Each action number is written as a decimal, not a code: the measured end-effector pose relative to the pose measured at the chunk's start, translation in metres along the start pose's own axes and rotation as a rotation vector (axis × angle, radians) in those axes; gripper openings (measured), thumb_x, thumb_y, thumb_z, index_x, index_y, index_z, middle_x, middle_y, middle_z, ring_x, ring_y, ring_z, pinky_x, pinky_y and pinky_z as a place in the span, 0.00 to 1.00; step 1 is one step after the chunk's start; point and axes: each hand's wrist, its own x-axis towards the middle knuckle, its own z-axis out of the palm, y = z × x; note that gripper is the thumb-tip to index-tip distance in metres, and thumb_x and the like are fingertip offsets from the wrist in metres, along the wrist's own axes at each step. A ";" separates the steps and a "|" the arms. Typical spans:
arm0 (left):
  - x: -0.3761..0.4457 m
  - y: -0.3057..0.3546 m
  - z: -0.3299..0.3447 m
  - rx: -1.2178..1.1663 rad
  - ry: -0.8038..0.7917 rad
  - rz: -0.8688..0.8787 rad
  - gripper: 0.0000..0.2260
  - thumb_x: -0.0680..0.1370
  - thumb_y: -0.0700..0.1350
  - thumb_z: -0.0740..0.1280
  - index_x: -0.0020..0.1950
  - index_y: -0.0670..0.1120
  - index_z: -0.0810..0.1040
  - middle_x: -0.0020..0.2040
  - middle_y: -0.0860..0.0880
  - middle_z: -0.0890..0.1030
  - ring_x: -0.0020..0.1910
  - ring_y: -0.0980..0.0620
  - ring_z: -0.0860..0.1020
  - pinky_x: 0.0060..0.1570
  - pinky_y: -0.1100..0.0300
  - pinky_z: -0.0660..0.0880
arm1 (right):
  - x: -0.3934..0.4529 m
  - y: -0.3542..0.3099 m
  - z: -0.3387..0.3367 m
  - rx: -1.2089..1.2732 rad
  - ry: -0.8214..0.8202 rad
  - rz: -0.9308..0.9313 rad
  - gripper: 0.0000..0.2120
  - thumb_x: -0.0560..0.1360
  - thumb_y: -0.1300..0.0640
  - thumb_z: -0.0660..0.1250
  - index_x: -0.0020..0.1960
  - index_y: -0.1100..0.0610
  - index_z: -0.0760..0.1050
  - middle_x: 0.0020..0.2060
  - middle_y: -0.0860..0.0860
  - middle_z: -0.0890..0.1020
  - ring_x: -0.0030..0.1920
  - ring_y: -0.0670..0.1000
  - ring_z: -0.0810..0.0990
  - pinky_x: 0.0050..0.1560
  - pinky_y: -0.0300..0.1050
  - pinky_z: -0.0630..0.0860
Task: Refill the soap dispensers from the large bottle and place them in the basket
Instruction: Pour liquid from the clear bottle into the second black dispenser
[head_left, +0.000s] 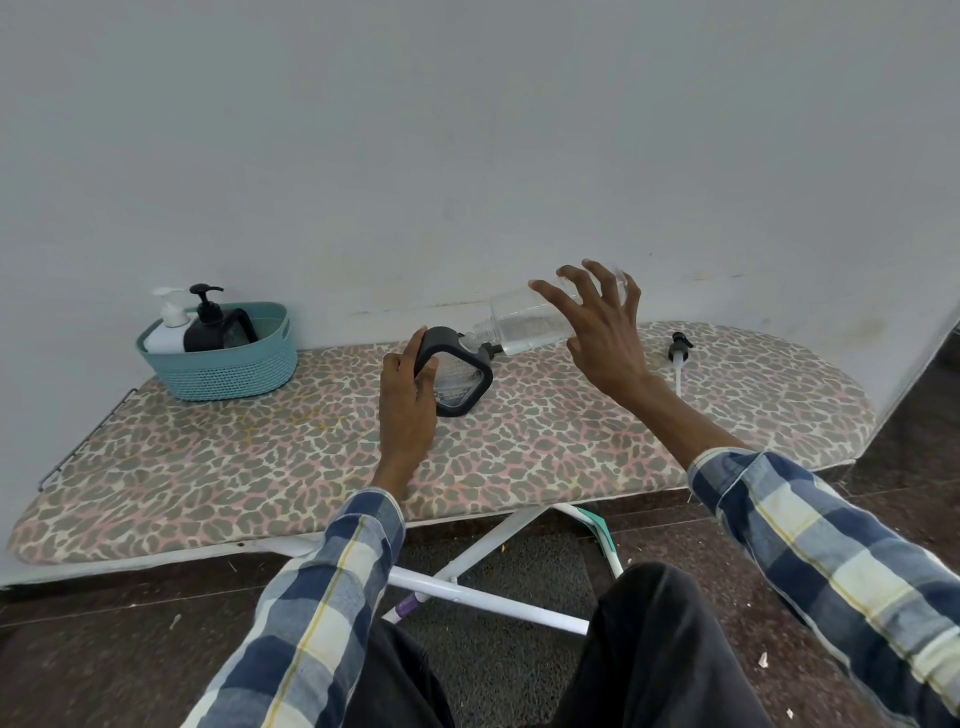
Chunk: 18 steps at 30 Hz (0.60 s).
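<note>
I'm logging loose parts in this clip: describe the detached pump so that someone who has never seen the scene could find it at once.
Start at the leopard-print ironing board and go to its rounded right end, near the wall. The detached pump lies there flat on the cover, to the right of the right hand and the clear bottle it tilts. Unlike the pumps in the teal basket, it has no bottle, only a black head with a bare white tube.

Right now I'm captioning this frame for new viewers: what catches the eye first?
Mid-board, the right hand tips a clear bottle into the black-framed dispenser, which the left hand steadies. At the far left, a teal basket holds two pump bottles; a loose pump lies far right.
</note>
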 end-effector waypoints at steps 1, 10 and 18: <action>0.000 0.000 0.000 0.002 0.000 0.001 0.23 0.90 0.58 0.56 0.85 0.58 0.65 0.60 0.48 0.71 0.55 0.49 0.75 0.55 0.58 0.72 | 0.000 0.000 0.000 0.001 0.001 -0.001 0.50 0.68 0.70 0.73 0.82 0.39 0.61 0.77 0.49 0.67 0.81 0.58 0.60 0.78 0.66 0.55; 0.001 -0.001 0.001 0.006 0.001 0.003 0.23 0.89 0.59 0.55 0.85 0.58 0.65 0.61 0.48 0.72 0.56 0.49 0.75 0.56 0.56 0.73 | 0.000 0.000 -0.001 0.001 -0.002 0.000 0.49 0.68 0.70 0.73 0.82 0.39 0.62 0.77 0.49 0.67 0.81 0.58 0.60 0.78 0.66 0.55; 0.000 -0.001 0.000 0.000 0.000 0.000 0.23 0.89 0.59 0.56 0.85 0.58 0.65 0.61 0.49 0.72 0.57 0.49 0.75 0.56 0.56 0.74 | 0.000 0.000 -0.001 -0.003 0.004 -0.004 0.50 0.68 0.70 0.73 0.82 0.39 0.62 0.77 0.49 0.67 0.81 0.58 0.60 0.78 0.66 0.55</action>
